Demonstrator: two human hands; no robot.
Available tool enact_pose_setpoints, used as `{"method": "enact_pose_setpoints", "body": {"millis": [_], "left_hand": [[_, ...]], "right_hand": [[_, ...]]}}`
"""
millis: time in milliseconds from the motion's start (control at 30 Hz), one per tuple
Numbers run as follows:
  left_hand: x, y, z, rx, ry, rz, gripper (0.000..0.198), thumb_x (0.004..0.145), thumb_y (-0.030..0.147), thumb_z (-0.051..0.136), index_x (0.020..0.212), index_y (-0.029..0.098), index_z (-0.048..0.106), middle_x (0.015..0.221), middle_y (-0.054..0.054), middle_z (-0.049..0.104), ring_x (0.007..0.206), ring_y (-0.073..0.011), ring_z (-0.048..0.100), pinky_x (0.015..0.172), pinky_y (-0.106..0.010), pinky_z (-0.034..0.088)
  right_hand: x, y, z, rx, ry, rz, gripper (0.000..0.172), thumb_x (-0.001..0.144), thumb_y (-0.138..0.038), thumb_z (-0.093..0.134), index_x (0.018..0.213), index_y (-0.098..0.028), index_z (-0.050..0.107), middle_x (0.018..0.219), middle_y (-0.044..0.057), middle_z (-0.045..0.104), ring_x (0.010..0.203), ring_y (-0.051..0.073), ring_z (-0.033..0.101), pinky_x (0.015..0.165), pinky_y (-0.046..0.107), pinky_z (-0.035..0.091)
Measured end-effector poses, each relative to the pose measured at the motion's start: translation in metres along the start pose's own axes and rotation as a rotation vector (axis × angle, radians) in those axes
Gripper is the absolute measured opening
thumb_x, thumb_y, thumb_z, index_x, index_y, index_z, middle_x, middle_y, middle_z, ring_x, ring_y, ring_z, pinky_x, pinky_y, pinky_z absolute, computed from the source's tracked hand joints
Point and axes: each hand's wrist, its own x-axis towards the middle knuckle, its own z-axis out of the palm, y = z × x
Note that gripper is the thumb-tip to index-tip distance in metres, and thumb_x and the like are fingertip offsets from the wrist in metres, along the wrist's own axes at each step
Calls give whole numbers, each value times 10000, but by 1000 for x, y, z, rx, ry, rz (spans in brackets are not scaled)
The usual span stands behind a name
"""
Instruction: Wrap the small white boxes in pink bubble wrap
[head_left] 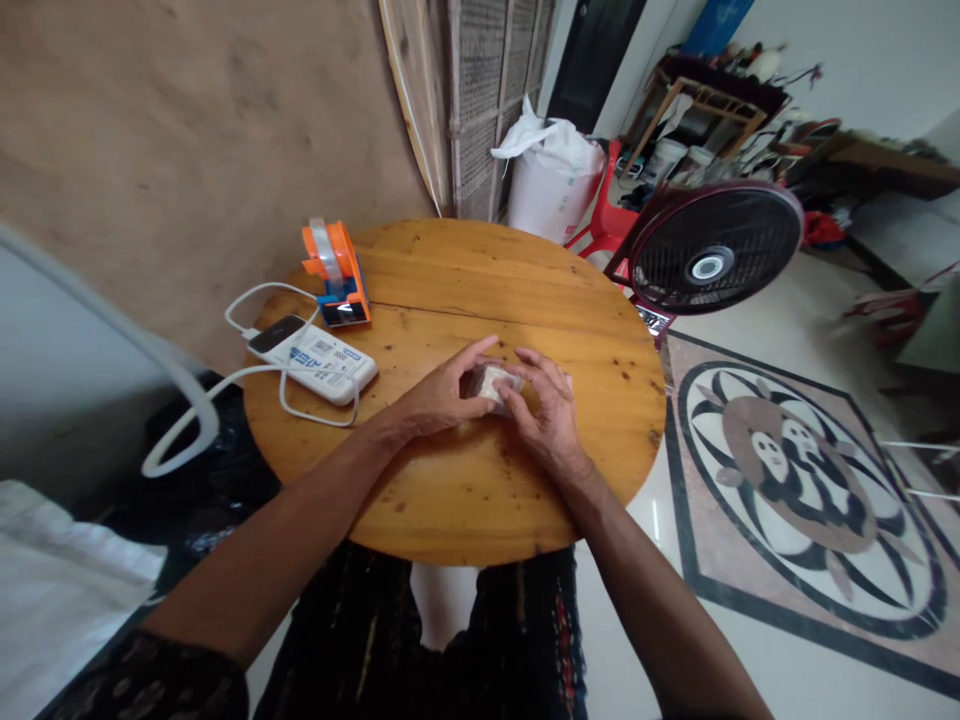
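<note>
**Both hands at a small pale block, near middle of bench**

Block (493, 382): small, whitish, partly covered by fingers. Position: between the two hands, over the bench (457, 275), a little to the near side of its middle. Whether its underside meets the wood cannot be told.

Left hand (446, 388): half open, fingers curved round the far-left side of the block, thumb along the near-left side. Cannot tell whether it grips or only steadies.

Right hand (546, 402): part curled, thumb against the block's right part, fingers bent over from the far side; it has hold of the block. Both forearms come in from the near edge.

Elsewhere on the bench, left side: a tape dispenser (330, 262), orange and blue, stands near the far-left edge, well apart from the hands. Nearer, a white power bank (326, 365) lies flat, its dark end toward the left. A white cable (319, 420) is plugged in at that end and loops around and across it.

Beyond the bench, right: a fan (709, 262), a red chair (613, 215) and a white sack (555, 185). Floor inlay (806, 475) at right shows two pandas.
</note>
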Motion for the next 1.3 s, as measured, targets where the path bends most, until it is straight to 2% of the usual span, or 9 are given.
{"method": "enact_pose_setpoints", "body": {"millis": [333,633,967,1100,1300], "left_hand": [[-1,0,3,-18,-3,-1,865,732,271,712,1489,161,308,1378,-160,533,1245,-271,533,1090,-451,385],[-3,0,7,44,60,7,795,779,404,699,1459,152,373,1457,-163,465,1325,-297,467,1107,-434,381],[-6,1,7,95,7,5,888,753,345,719,1507,194,275,1398,-147,530,1237,-281,556,1075,-428,418],[-7,0,8,92,-15,54,873,757,293,710,1505,192,271,1452,-142,477,1287,-268,516,1101,-418,397],[-6,5,11,220,51,164,836,765,284,703,1489,184,296,1438,-154,472,1303,-281,492,1111,-440,380]], "right_hand": [[0,-3,-1,-17,52,-5,160,938,-312,519,911,-261,668,1248,68,640,1156,249,587,984,471,423],[-2,-5,-5,80,123,3,130,931,-293,532,920,-239,649,1213,73,655,1143,234,603,1000,447,413],[-4,-9,-11,260,197,32,90,928,-262,544,938,-243,631,1189,69,643,1144,218,599,1018,446,437],[-3,-9,-12,362,227,71,91,927,-270,546,939,-242,632,1168,67,641,1124,211,605,1017,432,451],[-1,-7,-10,525,276,178,92,913,-290,567,917,-230,637,1105,56,668,1072,199,620,1002,402,449]]}}
